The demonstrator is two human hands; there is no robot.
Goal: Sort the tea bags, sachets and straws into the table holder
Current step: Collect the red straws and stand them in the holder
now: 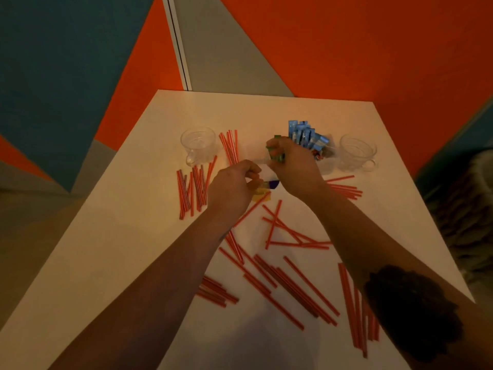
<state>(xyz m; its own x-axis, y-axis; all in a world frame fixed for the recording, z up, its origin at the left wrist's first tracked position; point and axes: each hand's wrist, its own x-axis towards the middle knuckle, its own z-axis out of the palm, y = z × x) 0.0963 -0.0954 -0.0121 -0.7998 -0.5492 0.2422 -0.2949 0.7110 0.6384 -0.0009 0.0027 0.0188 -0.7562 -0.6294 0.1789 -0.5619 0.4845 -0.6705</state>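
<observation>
1. Table holder [324, 153]: a clear holder at the far middle of the white table [128, 236], between two glass cups. Its outline is hard to make out, and your right hand hides its left part.
2. Blue sachets [304, 133]: a fanned, upright bunch standing in the holder's right portion, just beyond your right hand.
3. Green tea bags [277, 155]: your right hand [293, 166] has its fingers curled round a small green bunch, held over the holder's left side. You cannot tell whether the bunch touches the holder.
4. Yellow packets [260, 194]: lying on the table under your left hand [232, 188], whose fingers are curled and pinching at a yellow packet. A purple packet [274, 185] lies just beside them, between your two hands.
5. Upright straws [230, 148]: a few red striped straws leaning at the holder's left end, beside the left cup.
6. Loose straws [288, 289]: red straws scattered over the near table; a tidy row [192, 192] lies left of your left hand, a small bundle [345, 189] right of your right wrist, and others near both forearms.
7. Left glass cup [198, 145] and right glass cup [357, 153]: both upright, handles toward you.
8. Surround: orange, teal and grey wall panels [373, 49] behind the table.
</observation>
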